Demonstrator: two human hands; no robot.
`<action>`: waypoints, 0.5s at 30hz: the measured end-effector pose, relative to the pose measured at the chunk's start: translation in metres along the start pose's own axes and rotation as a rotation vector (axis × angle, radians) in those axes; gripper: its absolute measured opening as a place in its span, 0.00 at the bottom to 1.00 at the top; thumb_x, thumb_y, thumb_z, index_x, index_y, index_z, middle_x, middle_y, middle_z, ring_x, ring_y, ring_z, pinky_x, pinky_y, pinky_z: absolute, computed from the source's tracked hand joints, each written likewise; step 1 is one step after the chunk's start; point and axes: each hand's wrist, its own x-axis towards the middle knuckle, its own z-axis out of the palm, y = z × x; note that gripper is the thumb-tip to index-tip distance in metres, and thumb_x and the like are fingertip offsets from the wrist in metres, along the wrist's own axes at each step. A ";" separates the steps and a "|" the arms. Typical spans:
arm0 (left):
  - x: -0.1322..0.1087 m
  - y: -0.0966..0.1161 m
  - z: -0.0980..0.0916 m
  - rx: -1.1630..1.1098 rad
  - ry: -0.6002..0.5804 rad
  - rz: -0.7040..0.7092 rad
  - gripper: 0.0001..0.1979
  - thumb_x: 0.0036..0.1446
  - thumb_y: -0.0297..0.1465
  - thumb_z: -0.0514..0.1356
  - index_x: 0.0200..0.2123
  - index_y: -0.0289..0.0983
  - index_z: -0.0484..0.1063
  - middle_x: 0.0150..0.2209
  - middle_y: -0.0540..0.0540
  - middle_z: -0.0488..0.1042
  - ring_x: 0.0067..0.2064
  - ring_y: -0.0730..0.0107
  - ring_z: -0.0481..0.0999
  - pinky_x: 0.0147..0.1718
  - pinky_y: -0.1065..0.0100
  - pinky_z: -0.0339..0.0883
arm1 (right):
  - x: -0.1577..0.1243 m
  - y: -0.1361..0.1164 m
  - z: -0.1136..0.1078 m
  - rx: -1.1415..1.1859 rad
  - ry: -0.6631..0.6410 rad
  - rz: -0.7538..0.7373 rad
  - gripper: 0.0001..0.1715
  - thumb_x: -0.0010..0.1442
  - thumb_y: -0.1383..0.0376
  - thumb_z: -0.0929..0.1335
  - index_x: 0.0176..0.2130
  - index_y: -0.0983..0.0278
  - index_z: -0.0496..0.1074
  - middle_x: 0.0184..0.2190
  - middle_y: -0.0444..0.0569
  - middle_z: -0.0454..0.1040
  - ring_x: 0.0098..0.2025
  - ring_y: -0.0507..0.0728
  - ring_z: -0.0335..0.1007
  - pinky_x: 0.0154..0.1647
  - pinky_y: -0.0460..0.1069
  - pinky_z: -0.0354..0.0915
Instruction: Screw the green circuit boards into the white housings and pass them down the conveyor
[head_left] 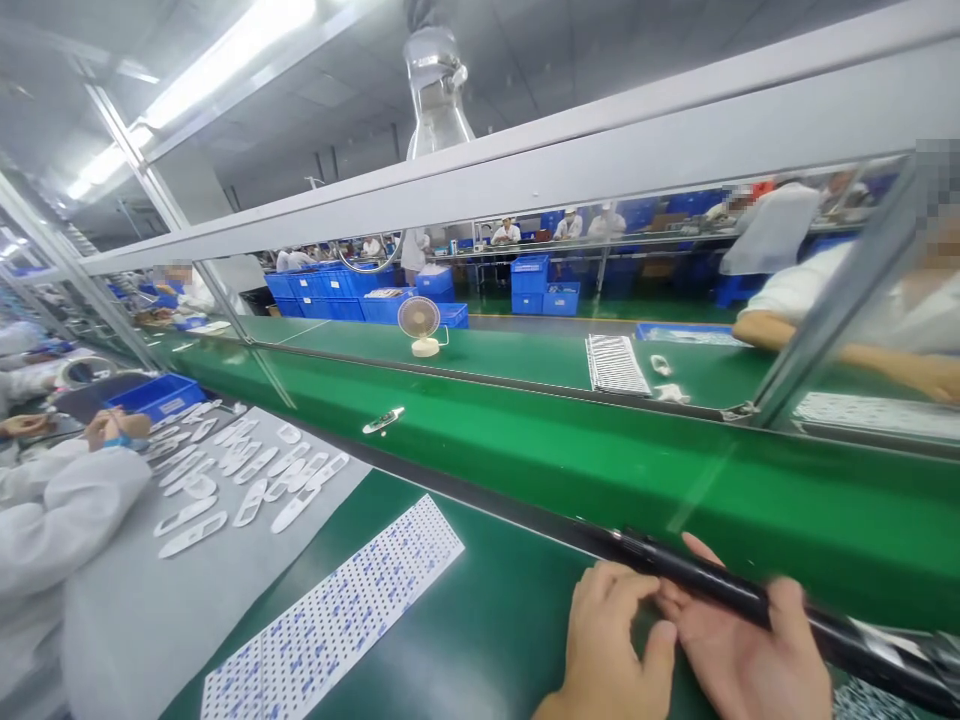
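The right hand (pixel 750 655), palm upward, has its fingers clamped on a black tool (pixel 716 582) near the bench's (pixel 487 630) far edge. The left hand (pixel 616 640) curves beside it, fingers apart.

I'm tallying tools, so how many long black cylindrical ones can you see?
1: a long black cylindrical tool, held in your bare right hand at lower right, running toward the picture's right edge. Others may be hidden.
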 end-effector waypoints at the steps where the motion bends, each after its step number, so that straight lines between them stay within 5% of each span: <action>1: 0.000 0.000 0.000 0.005 -0.009 -0.006 0.19 0.53 0.20 0.60 0.46 0.42 0.75 0.47 0.46 0.74 0.48 0.60 0.72 0.52 0.57 0.66 | 0.001 0.000 -0.001 0.003 -0.002 -0.008 0.40 0.41 0.37 0.72 0.42 0.63 0.76 0.38 0.60 0.75 0.35 0.66 0.71 0.30 0.59 0.71; 9: 0.000 -0.001 -0.001 0.022 -0.025 -0.016 0.21 0.54 0.22 0.59 0.51 0.42 0.74 0.48 0.45 0.74 0.49 0.59 0.71 0.52 0.57 0.66 | 0.000 0.000 0.004 0.020 0.029 -0.021 0.41 0.37 0.37 0.74 0.41 0.64 0.76 0.32 0.56 0.75 0.32 0.62 0.69 0.30 0.56 0.71; 15: -0.003 0.000 0.002 0.032 -0.067 0.022 0.17 0.53 0.21 0.59 0.44 0.43 0.78 0.45 0.46 0.74 0.47 0.61 0.72 0.50 0.58 0.67 | -0.006 -0.002 0.010 0.073 0.122 0.037 0.39 0.41 0.38 0.72 0.41 0.64 0.77 0.30 0.55 0.74 0.28 0.58 0.66 0.26 0.51 0.68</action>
